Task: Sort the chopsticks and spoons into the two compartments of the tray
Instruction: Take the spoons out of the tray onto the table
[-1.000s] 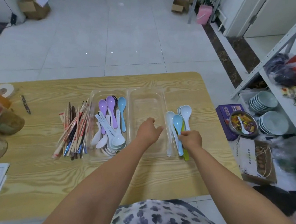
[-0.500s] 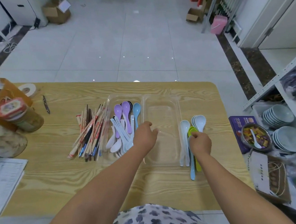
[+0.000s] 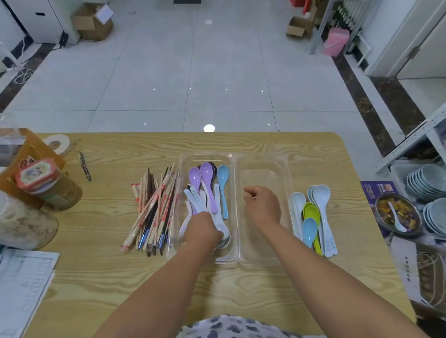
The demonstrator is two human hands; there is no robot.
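Head view: a wooden counter (image 3: 310,155) over tiled floor, with a clear two-compartment tray (image 3: 259,162) mid-sort.
The left hand (image 3: 202,232) curls onto white spoons (image 3: 192,196) in the left compartment. The right hand (image 3: 263,205) hovers fisted and empty over the bare right one. The chopsticks (image 3: 155,210) lie lengthwise just left of the tray, nearer the left hand; the loose spoons (image 3: 321,213) lie to its right.

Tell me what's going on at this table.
A person is sorting cutlery into a clear two-compartment tray. The left hand grips white spoons in the left compartment. The right hand hovers curled over the empty right compartment. Chopsticks lie left of the tray, more spoons right of it.
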